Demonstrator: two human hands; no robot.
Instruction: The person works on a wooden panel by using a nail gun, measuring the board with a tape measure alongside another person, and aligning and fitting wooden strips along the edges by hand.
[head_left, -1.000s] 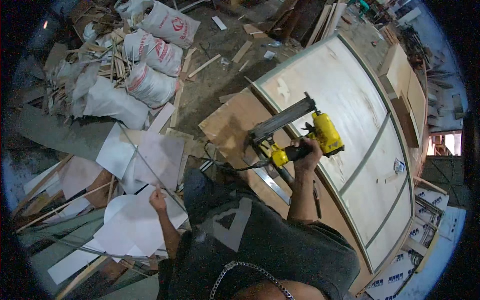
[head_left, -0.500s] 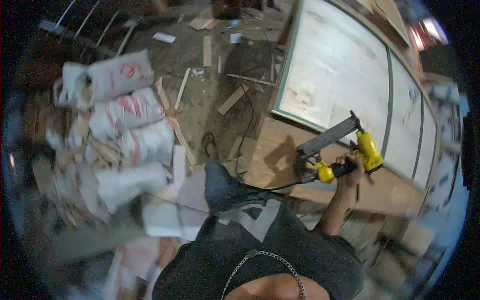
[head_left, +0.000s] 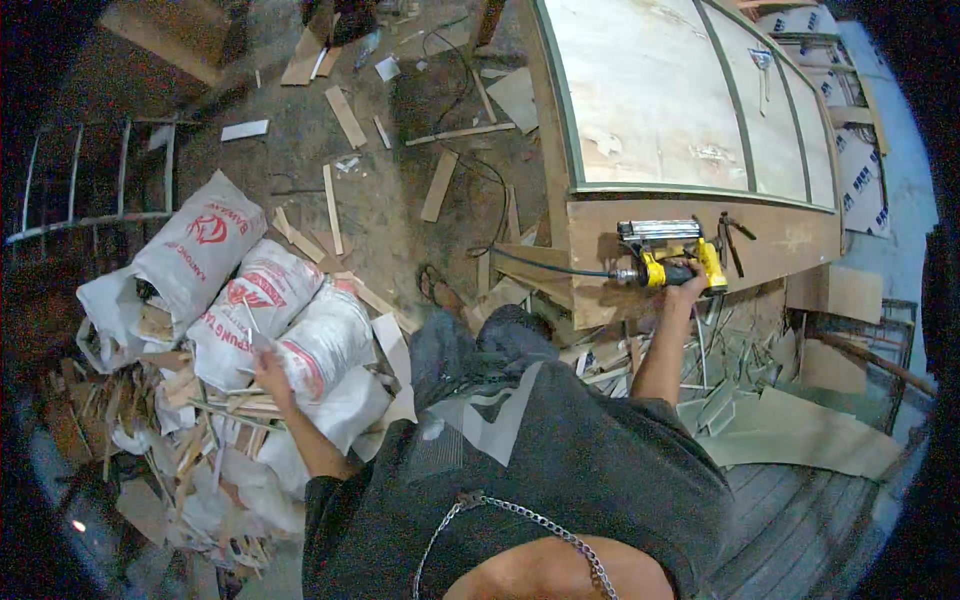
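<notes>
My right hand (head_left: 686,287) is wrapped round the black grip of a yellow pneumatic nail gun (head_left: 712,268). Its silver magazine (head_left: 660,230) lies towards the wooden side of a large framed panel (head_left: 650,90); whether it touches the wood I cannot tell. From the gun's left end a black air hose (head_left: 560,268) runs off to the left. On the other side, my left hand (head_left: 270,372) is stretched down beside white sacks (head_left: 325,335) with red print, above wood scraps (head_left: 240,400). Its fingers are too small and blurred to read.
Loose wood strips (head_left: 333,210) and offcuts litter the floor ahead. A metal ladder-like frame (head_left: 100,215) lies at far left. Broken sheets (head_left: 810,435) and corrugated metal (head_left: 770,520) are at lower right. A black clamp-like tool (head_left: 735,240) sits by the panel.
The view has turned, and the panel now appears higher. The nail gun has swung from tilted to nearly level, still in my right hand. My left hand has come into view by the sacks.
</notes>
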